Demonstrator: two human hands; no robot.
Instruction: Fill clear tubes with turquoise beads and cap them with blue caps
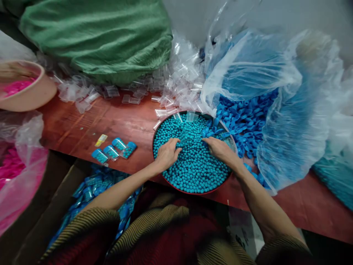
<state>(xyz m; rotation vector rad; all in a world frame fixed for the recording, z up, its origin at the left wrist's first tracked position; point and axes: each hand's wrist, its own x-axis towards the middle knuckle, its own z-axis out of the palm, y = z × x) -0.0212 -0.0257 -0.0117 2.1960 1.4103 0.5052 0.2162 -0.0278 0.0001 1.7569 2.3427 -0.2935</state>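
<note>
A round basin [157, 173] full of turquoise beads [193, 169] stands in front of me. My left hand [168, 152] is over its left half, fingers curled, at what looks like a clear plastic container [185, 134] that blends into the beads. My right hand [219, 149] reaches over the right side with fingers bent together; whatever they hold is hidden. Just beyond it, blue caps [213, 129] lie on the beads. Clear empty containers [191, 116] rest at the basin's far rim.
Several filled, blue-capped containers [111, 151] lie left on the red table [132, 127]. An open bag [295, 136] spills blue caps at right. Loose clear containers [182, 81] and a green sack [99, 36] are behind. A pink basin [44, 90] stands left; more filled containers [91, 187] lie below.
</note>
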